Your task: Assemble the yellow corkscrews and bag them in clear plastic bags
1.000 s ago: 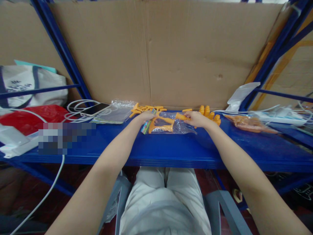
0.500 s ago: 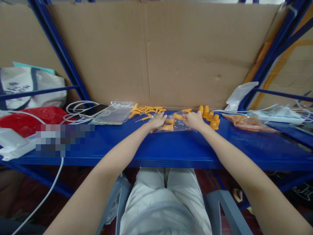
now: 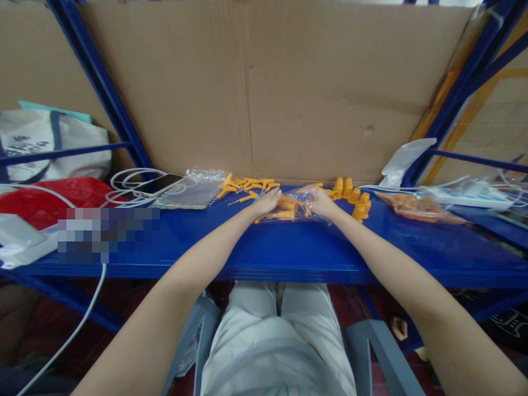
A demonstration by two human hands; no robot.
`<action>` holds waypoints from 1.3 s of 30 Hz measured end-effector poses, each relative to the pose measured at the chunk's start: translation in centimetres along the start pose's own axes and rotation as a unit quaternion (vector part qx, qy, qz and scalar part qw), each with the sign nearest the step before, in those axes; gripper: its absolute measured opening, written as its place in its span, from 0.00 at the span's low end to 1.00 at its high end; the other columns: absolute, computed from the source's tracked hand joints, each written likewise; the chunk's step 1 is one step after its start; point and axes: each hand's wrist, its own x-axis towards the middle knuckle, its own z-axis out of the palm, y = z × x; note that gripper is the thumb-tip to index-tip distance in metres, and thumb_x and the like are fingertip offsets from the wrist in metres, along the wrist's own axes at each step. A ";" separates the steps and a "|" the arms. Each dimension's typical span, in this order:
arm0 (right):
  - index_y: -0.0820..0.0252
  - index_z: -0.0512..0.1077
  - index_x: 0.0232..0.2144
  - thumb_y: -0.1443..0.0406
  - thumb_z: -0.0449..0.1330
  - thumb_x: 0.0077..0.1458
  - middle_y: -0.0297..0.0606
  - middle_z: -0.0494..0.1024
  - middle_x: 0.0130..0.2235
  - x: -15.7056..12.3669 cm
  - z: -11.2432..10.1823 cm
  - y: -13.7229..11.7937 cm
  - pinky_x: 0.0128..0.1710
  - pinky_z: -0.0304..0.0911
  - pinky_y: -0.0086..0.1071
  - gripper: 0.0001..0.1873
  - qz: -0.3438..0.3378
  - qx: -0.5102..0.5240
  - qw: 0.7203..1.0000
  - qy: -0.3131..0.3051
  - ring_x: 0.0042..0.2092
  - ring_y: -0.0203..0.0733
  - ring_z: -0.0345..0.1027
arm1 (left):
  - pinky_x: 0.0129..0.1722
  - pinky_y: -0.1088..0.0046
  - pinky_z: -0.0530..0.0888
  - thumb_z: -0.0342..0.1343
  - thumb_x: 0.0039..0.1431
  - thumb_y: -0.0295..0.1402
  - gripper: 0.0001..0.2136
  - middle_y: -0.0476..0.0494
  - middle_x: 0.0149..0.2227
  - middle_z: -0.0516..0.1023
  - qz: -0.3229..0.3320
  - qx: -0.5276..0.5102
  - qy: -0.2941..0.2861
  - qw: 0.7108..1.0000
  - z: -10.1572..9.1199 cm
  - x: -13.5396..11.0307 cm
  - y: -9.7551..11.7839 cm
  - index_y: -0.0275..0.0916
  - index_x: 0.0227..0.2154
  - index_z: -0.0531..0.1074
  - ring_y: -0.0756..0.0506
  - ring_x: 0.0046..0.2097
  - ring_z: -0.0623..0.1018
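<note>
A clear plastic bag with orange plastic parts inside lies on the blue shelf. My left hand rests flat on its left end, fingers stretched out. My right hand pinches the bag's right edge and lifts it a little. Behind the left hand lie several loose orange T-shaped parts with metal screws. Right of my right hand stand several orange caps.
A phone on white cable coils and a stack of clear bags lie at the left. Further left are a red bag and a white tote. Right: a bag of orange parts, a power strip. Cardboard backs the shelf.
The orange piece held between both hands went into the bag and was laid down. My left hand flattened on the bag; my right hand now lifts the bag's right edge.
</note>
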 end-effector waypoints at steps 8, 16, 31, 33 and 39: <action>0.69 0.76 0.46 0.76 0.56 0.47 0.55 0.78 0.50 0.0 0.0 1.1 0.55 0.64 0.41 0.22 0.057 -0.110 0.992 0.019 0.54 0.52 0.71 | 0.69 0.63 0.55 0.36 0.71 0.42 0.26 0.34 0.69 0.61 -0.003 0.022 -0.012 1.000 -0.4 -0.1 0.2 0.35 0.63 0.63 0.43 0.70 0.60; 0.64 0.81 0.36 0.58 0.52 0.64 0.51 0.83 0.35 -0.7 -1.4 -1.0 0.43 0.69 0.36 0.20 0.184 -0.192 0.961 -0.077 0.45 0.52 0.78 | 0.69 0.59 0.54 0.37 0.71 0.40 0.24 0.33 0.67 0.66 -0.046 0.054 0.013 0.997 -0.5 -0.6 0.8 0.35 0.62 0.64 0.40 0.69 0.62; 0.60 0.68 0.16 0.66 0.58 0.59 0.31 0.64 0.14 -1.3 -1.7 -1.0 0.18 0.52 0.27 0.19 0.276 0.141 0.944 -0.115 0.16 0.30 0.51 | 0.70 0.60 0.50 0.35 0.71 0.40 0.26 0.34 0.69 0.61 -0.003 0.059 -0.018 0.998 0.0 -0.7 0.4 0.36 0.67 0.58 0.42 0.71 0.59; 0.61 0.70 0.19 0.67 0.58 0.58 0.31 0.68 0.17 -1.5 -1.6 -0.9 0.18 0.52 0.26 0.15 0.269 0.204 0.935 -0.106 0.16 0.29 0.52 | 0.70 0.60 0.50 0.34 0.71 0.42 0.27 0.34 0.70 0.60 -0.001 0.064 -0.018 0.998 0.0 -0.6 0.2 0.36 0.67 0.57 0.42 0.71 0.58; 0.59 0.75 0.38 0.73 0.58 0.55 0.37 0.81 0.34 -1.5 -1.4 -1.5 0.17 0.55 0.22 0.10 0.282 0.338 0.893 -0.095 0.20 0.29 0.65 | 0.71 0.57 0.49 0.35 0.70 0.43 0.28 0.34 0.71 0.56 0.023 0.109 -0.026 0.993 -0.1 -0.6 0.2 0.35 0.68 0.54 0.40 0.73 0.53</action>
